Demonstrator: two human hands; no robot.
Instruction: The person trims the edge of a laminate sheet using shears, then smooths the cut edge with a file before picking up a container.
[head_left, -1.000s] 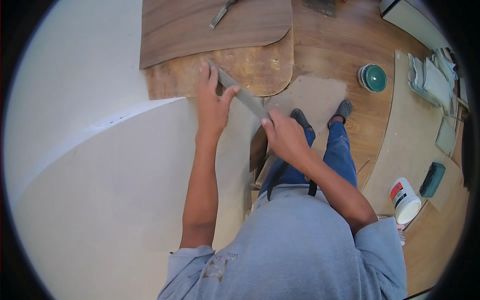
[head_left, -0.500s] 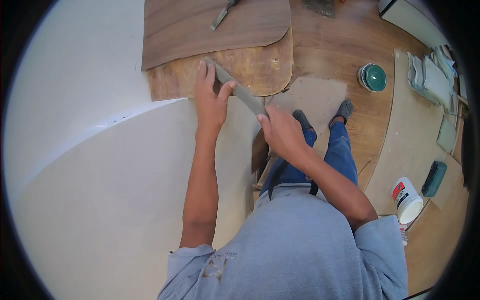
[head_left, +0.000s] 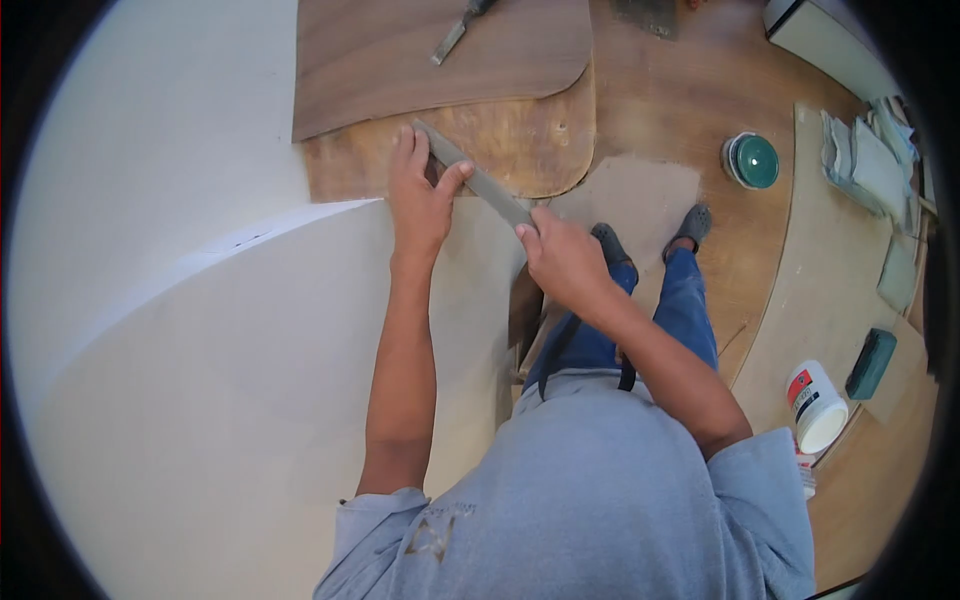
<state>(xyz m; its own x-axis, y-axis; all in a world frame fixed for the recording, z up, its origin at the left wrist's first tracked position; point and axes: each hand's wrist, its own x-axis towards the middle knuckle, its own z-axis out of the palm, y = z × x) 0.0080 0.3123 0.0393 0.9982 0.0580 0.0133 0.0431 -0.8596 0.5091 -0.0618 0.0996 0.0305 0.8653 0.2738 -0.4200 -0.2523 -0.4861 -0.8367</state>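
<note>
A long, flat grey file [head_left: 487,188] lies slantwise across the near edge of a wooden board [head_left: 530,145]. My left hand [head_left: 418,200] pinches its far end, with the thumb on one side and the fingers on the other. At the near end, my right hand [head_left: 568,258] is closed around it, hiding that part. A brown wood-grain sheet [head_left: 400,75] covers most of the board, leaving a bare strip along the near edge. On the sheet rests a chisel [head_left: 452,42] with a dark handle, partly out of view.
To the left is a large pale panel with a curved edge [head_left: 230,240]. On the floor at right stand a green-lidded tub [head_left: 752,161] and a tipped white bucket [head_left: 815,410]. A dark green block [head_left: 871,363] and stacked sheets [head_left: 870,160] lie farther right.
The view has shifted slightly, so the board and floor items appear a little to the right and lower. Both hands keep the same grip on the file.
</note>
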